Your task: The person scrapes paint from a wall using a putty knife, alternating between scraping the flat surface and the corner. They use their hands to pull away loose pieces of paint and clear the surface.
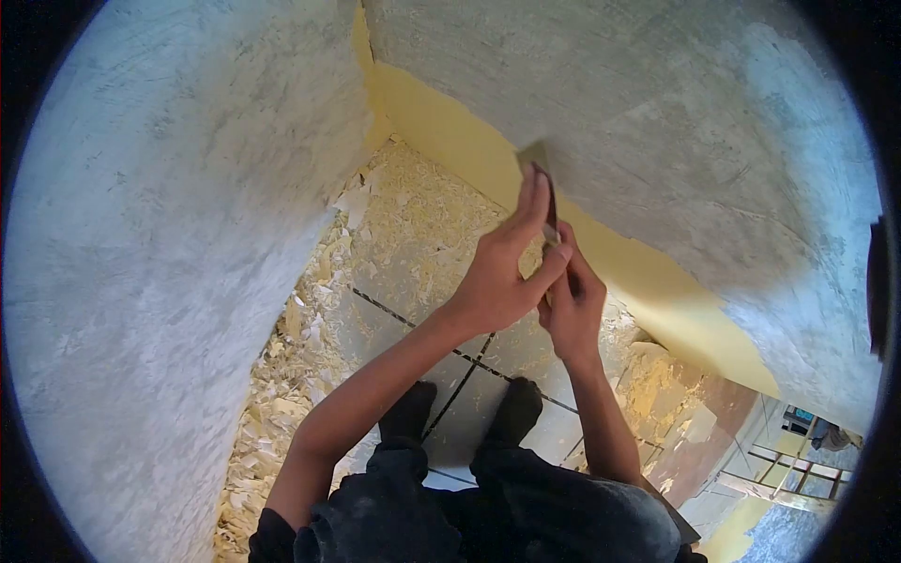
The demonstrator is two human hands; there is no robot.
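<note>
A scraper (533, 155) has its flat blade against the right-hand wall, at the upper edge of a strip of yellow paint (450, 122). My right hand (574, 310) is closed around its handle, which is mostly hidden by the fingers. Higher up the tool, my left hand (507, 267) grips it too, its fingers stretched along the scraper toward the blade and its thumb near my right hand. Above the yellow strip, the wall (648, 113) is bare grey with scratch marks.
Yellow paint flakes (272, 413) cover much of the tiled floor (385, 338), thickest along the left wall (169, 235). My feet (516, 408) stand on the tiles between the two walls, which meet in a corner ahead. A window-like grid (788, 469) shows at lower right.
</note>
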